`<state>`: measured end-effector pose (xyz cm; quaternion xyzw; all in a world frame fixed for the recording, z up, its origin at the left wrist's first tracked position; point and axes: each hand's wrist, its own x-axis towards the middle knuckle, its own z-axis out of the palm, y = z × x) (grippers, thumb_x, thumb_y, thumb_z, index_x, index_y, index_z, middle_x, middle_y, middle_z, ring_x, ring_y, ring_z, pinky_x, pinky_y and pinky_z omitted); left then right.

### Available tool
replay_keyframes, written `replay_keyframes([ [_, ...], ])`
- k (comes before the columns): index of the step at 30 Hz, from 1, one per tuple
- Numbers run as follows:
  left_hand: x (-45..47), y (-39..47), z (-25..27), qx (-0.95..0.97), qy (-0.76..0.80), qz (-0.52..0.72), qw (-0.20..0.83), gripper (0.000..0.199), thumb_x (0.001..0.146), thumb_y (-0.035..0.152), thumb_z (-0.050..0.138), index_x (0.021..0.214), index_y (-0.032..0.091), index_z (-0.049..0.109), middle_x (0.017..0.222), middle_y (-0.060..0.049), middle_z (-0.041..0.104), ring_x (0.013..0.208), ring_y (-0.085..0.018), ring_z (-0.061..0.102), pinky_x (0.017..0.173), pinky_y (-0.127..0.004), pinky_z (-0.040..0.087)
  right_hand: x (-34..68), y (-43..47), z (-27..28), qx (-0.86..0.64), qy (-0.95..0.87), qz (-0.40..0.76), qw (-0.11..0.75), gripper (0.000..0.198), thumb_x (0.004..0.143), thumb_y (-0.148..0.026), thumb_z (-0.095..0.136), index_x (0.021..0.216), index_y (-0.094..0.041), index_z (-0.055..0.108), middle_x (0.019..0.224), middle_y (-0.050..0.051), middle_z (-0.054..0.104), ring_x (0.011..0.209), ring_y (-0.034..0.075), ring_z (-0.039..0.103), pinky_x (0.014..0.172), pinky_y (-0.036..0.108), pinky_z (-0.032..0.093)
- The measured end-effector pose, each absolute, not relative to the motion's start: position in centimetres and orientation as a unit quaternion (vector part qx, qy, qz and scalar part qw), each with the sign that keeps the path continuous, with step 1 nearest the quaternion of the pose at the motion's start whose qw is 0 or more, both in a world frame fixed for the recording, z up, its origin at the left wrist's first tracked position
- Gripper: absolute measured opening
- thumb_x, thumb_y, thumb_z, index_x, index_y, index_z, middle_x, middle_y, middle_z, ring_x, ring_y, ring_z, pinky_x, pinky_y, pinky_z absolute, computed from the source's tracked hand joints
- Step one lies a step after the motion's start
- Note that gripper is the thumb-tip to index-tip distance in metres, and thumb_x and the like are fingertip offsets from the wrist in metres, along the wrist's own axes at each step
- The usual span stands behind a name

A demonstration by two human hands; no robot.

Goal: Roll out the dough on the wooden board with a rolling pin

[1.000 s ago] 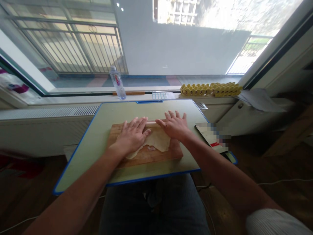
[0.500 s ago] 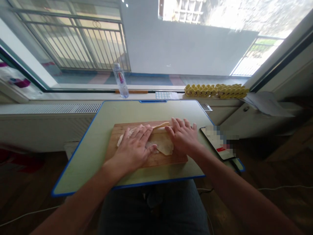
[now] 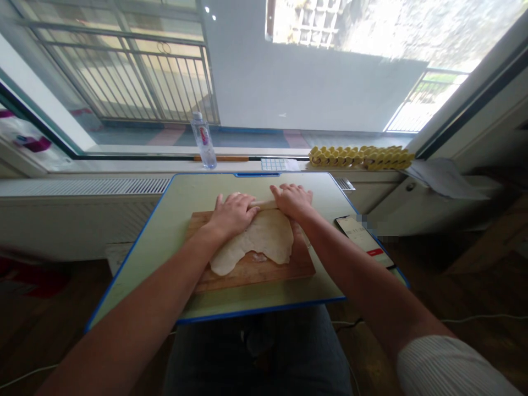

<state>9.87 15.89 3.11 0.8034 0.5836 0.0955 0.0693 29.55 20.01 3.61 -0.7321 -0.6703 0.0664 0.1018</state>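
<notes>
A thin, uneven sheet of pale dough lies on a wooden cutting board. A light-coloured rolling pin shows between my two hands, along the far edge of the dough. My left hand rests on its left part, palm down with fingers spread. On its right part lies my right hand, also palm down, its thumb and fingers apart. Both hands cover the ends of the pin. The dough's near edge is wavy, with a notch where a small whitish patch shows on the board.
The board is on a small blue-edged table. A phone lies at its right edge. On the windowsill stand a plastic bottle and yellow wavy trays, with papers to their right. A radiator runs below.
Both hands have moved forward, away from me, with the rolling pin, to the board's far edge. More of the dough sheet now shows, spread flat on the near side.
</notes>
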Motion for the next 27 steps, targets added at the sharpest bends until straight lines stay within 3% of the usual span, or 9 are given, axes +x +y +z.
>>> replay_keyframes([
  [2, 9.8, 16.2, 3.2, 0.808, 0.574, 0.126, 0.040, 0.041, 0.103, 0.049, 0.045, 0.125, 0.024, 0.070, 0.137, -0.011, 0.069, 0.134, -0.032, 0.055, 0.121, -0.058, 0.031, 29.6, 20.4, 3.8, -0.731, -0.669, 0.077, 0.111, 0.071, 0.104, -0.068, 0.025, 0.131, -0.021, 0.072, 0.140, 0.018, 0.067, 0.131, 0.037, 0.057, 0.110, 0.058, 0.038],
  [4, 9.7, 16.3, 3.5, 0.807, 0.572, 0.147, 0.014, 0.034, 0.101, 0.046, 0.051, 0.114, 0.022, 0.071, 0.124, -0.011, 0.072, 0.124, -0.031, 0.060, 0.114, -0.051, 0.038, 30.0, 20.2, 4.1, -0.711, -0.687, 0.093, 0.114, 0.069, 0.105, -0.067, 0.026, 0.123, -0.022, 0.075, 0.132, 0.016, 0.072, 0.124, 0.034, 0.062, 0.104, 0.047, 0.043],
  [9, 7.5, 14.0, 4.4, 0.793, 0.585, 0.169, -0.015, 0.029, 0.101, 0.043, 0.052, 0.111, 0.020, 0.068, 0.118, -0.012, 0.069, 0.115, -0.030, 0.059, 0.103, -0.045, 0.044, 30.6, 17.9, 4.7, -0.626, -0.762, 0.075, 0.147, 0.065, 0.109, -0.060, 0.024, 0.104, -0.023, 0.078, 0.115, 0.010, 0.077, 0.106, 0.025, 0.066, 0.089, 0.032, 0.044],
  [13, 5.2, 9.9, 3.7, 0.783, 0.599, 0.168, -0.017, 0.030, 0.102, 0.044, 0.050, 0.110, 0.021, 0.068, 0.115, -0.011, 0.069, 0.112, -0.030, 0.060, 0.102, -0.046, 0.046, 29.3, 15.7, 4.3, -0.580, -0.796, 0.053, 0.164, 0.057, 0.111, -0.055, 0.028, 0.108, -0.025, 0.076, 0.120, 0.007, 0.075, 0.114, 0.023, 0.062, 0.098, 0.032, 0.043],
  [17, 4.4, 6.9, 2.1, 0.776, 0.614, 0.142, -0.023, 0.038, 0.104, 0.046, 0.046, 0.122, 0.019, 0.067, 0.131, -0.014, 0.069, 0.125, -0.033, 0.058, 0.111, -0.052, 0.042, 27.5, 14.4, 3.3, -0.567, -0.816, 0.043, 0.106, 0.052, 0.112, -0.050, 0.025, 0.128, -0.030, 0.070, 0.139, 0.004, 0.068, 0.133, 0.026, 0.052, 0.112, 0.042, 0.039],
  [21, 4.6, 6.9, 1.3, 0.766, 0.628, 0.136, -0.027, 0.058, 0.107, 0.052, 0.032, 0.152, 0.022, 0.052, 0.163, -0.012, 0.050, 0.151, -0.034, 0.039, 0.124, -0.064, 0.027, 26.6, 14.7, 2.5, -0.580, -0.810, -0.010, 0.087, 0.056, 0.111, -0.051, 0.019, 0.144, -0.033, 0.060, 0.157, 0.004, 0.056, 0.145, 0.032, 0.040, 0.116, 0.057, 0.036],
  [24, 4.4, 8.2, 1.5, 0.747, 0.652, 0.131, -0.018, 0.066, 0.108, 0.055, 0.026, 0.164, 0.023, 0.037, 0.168, -0.011, 0.043, 0.154, -0.034, 0.037, 0.125, -0.068, 0.023, 25.9, 16.2, 2.4, -0.579, -0.812, -0.021, 0.072, 0.056, 0.111, -0.051, 0.019, 0.145, -0.035, 0.059, 0.154, 0.005, 0.058, 0.142, 0.033, 0.043, 0.114, 0.060, 0.038],
  [27, 3.9, 10.1, 1.8, 0.738, 0.665, 0.116, 0.005, 0.065, 0.108, 0.056, 0.022, 0.163, 0.027, 0.039, 0.169, -0.010, 0.041, 0.156, -0.033, 0.035, 0.126, -0.068, 0.022, 24.9, 18.1, 2.8, -0.589, -0.806, 0.003, 0.055, 0.055, 0.110, -0.051, 0.019, 0.139, -0.037, 0.064, 0.149, 0.005, 0.062, 0.137, 0.033, 0.048, 0.110, 0.060, 0.041],
])
